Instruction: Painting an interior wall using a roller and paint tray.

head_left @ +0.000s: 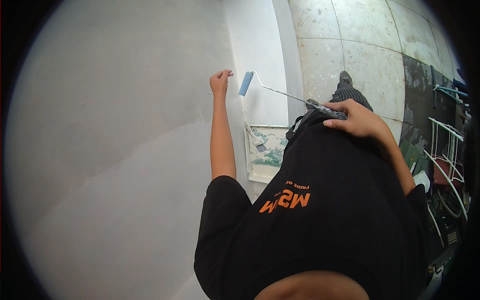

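My right hand [359, 119] grips a paint roller by its dark, paint-specked handle [334, 113], in front of my black shirt. From the handle a thin bent frame runs out to the left and ends in a light blue roller sleeve [245, 84]. The sleeve hangs over the white ledge [260, 45] beside the grey wall [120, 110]. My left arm reaches forward along this wall. Its hand [220, 82] has the fingers drawn together near the sleeve, apart from it; whatever they pinch, if anything, is too small to make out.
Below the ledge sits a shallow white-rimmed tray [265, 174] with green and white smears; a small brush [260, 146] lies in it. Stained floor tiles [372, 62] lie at the far right. White metal frames [445, 150] and mixed clutter crowd the right edge.
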